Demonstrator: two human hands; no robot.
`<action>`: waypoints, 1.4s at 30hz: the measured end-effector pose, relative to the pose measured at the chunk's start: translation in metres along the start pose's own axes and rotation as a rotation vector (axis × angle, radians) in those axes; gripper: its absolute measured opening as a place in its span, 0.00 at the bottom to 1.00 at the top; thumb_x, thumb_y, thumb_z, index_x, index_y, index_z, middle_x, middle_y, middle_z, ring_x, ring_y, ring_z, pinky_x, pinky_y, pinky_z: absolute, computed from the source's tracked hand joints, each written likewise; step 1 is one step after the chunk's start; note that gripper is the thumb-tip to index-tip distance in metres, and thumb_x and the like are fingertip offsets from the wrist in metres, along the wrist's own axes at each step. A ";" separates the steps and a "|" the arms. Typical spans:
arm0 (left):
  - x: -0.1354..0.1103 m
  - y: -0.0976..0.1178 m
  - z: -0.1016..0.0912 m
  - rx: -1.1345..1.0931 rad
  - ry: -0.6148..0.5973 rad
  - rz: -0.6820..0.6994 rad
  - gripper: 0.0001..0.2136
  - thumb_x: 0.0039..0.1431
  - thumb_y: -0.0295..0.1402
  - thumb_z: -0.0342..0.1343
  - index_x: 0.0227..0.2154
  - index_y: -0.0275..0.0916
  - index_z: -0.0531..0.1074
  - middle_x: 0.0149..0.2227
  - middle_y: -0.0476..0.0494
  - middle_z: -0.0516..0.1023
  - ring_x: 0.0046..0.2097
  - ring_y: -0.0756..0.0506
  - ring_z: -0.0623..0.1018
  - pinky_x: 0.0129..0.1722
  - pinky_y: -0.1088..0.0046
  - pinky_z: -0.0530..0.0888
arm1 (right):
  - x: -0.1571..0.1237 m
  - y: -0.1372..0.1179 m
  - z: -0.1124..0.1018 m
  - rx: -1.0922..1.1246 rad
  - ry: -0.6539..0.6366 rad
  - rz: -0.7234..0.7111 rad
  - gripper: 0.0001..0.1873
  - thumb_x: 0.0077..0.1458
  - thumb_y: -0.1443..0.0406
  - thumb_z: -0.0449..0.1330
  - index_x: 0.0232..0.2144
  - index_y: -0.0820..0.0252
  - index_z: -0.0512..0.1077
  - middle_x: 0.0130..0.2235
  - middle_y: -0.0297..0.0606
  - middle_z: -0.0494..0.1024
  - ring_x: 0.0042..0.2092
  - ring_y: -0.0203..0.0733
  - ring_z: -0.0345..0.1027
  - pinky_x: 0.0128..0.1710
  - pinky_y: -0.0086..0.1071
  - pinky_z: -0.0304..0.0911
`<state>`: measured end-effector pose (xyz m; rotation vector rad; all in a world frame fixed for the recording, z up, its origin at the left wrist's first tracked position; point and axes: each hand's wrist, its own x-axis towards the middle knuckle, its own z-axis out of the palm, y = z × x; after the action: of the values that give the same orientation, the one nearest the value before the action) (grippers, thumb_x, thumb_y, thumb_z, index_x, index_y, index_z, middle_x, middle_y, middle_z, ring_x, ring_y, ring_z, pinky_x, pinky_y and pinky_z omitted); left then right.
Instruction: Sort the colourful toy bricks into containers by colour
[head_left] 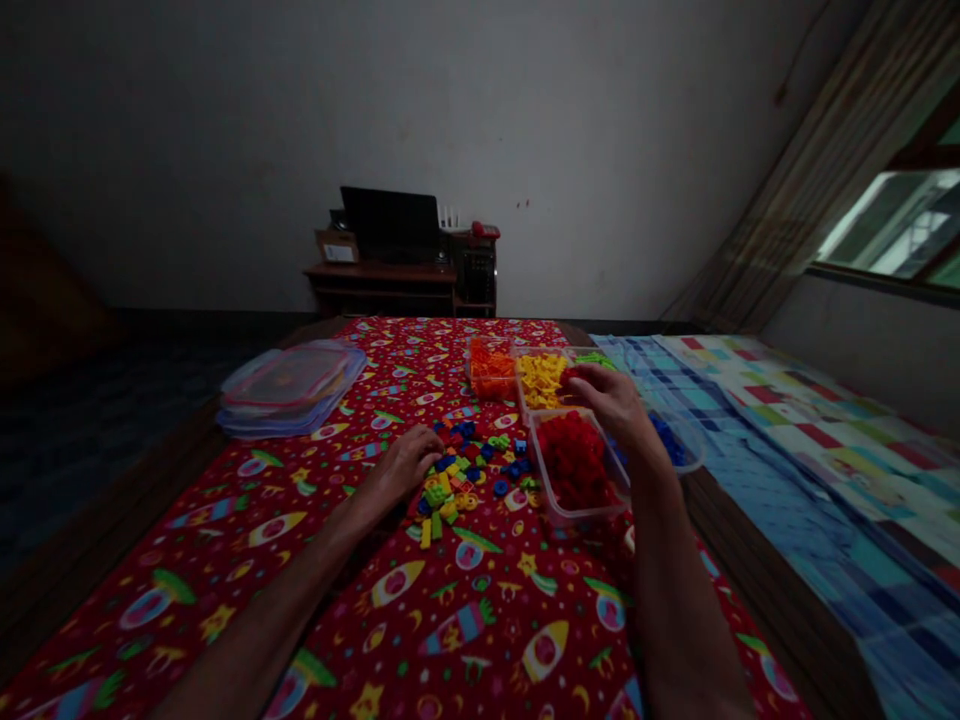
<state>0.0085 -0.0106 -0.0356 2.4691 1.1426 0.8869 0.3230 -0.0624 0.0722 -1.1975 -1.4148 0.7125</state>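
Note:
A mixed pile of small plastic toy blocks (pixel 450 475) in yellow, green, blue, red and orange lies on the red patterned cloth. My left hand (pixel 409 458) rests at the pile's left edge, fingers curled together against the pieces; whatever they pinch is hidden. Over the boxes, my right hand (pixel 611 400) is closed on a small red toy block (pixel 568 376). Just below it stands a clear box of red blocks (pixel 577 460). Behind are a box of yellow pieces (pixel 541 378) and a box of orange pieces (pixel 492 368). Green pieces (pixel 595 360) show beyond my right hand.
A box with blue pieces (pixel 667 440) stands right of my right forearm, partly hidden. Stacked clear lids (pixel 292 390) lie at the left. The red cloth (pixel 405 640) covers a wooden-edged surface. Farther off are a desk with a dark monitor (pixel 394 225) and a red telephone (pixel 485 231).

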 end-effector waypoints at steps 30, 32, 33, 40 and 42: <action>0.008 0.046 -0.027 -0.731 0.082 -0.469 0.27 0.41 0.49 0.64 0.42 0.37 0.73 0.36 0.44 0.80 0.38 0.42 0.79 0.40 0.66 0.76 | -0.029 -0.012 0.090 -0.568 -0.351 -0.358 0.19 0.57 0.67 0.58 0.51 0.64 0.70 0.38 0.44 0.79 0.37 0.40 0.72 0.37 0.30 0.63; 0.009 0.052 -0.024 -0.768 0.066 -0.457 0.26 0.41 0.49 0.64 0.41 0.36 0.73 0.34 0.45 0.80 0.37 0.43 0.79 0.40 0.66 0.76 | -0.035 -0.011 0.104 -0.580 -0.433 -0.407 0.20 0.57 0.69 0.58 0.52 0.62 0.68 0.39 0.43 0.79 0.36 0.39 0.71 0.36 0.29 0.61; 0.010 0.054 -0.023 -0.773 0.058 -0.446 0.26 0.41 0.49 0.64 0.40 0.36 0.74 0.34 0.45 0.80 0.37 0.43 0.79 0.40 0.66 0.76 | -0.038 -0.010 0.108 -0.600 -0.452 -0.424 0.20 0.57 0.70 0.56 0.52 0.61 0.68 0.39 0.43 0.79 0.36 0.38 0.71 0.35 0.28 0.60; 0.013 0.053 -0.022 -0.604 0.042 -0.320 0.22 0.51 0.51 0.55 0.37 0.36 0.75 0.32 0.44 0.80 0.34 0.43 0.79 0.36 0.67 0.76 | -0.032 -0.005 0.090 -0.739 -0.382 -0.432 0.16 0.56 0.70 0.54 0.47 0.62 0.70 0.37 0.42 0.78 0.36 0.39 0.68 0.34 0.28 0.57; 0.011 0.048 -0.026 -0.467 0.077 -0.281 0.20 0.54 0.49 0.52 0.36 0.36 0.76 0.31 0.44 0.80 0.34 0.43 0.79 0.36 0.68 0.75 | -0.026 -0.006 0.073 -0.798 -0.292 -0.386 0.16 0.56 0.70 0.54 0.47 0.62 0.70 0.37 0.42 0.77 0.36 0.40 0.68 0.35 0.29 0.57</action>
<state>0.0255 -0.0330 0.0125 1.8661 1.1180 1.0308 0.2487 -0.0743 0.0521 -1.3720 -2.2130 0.0223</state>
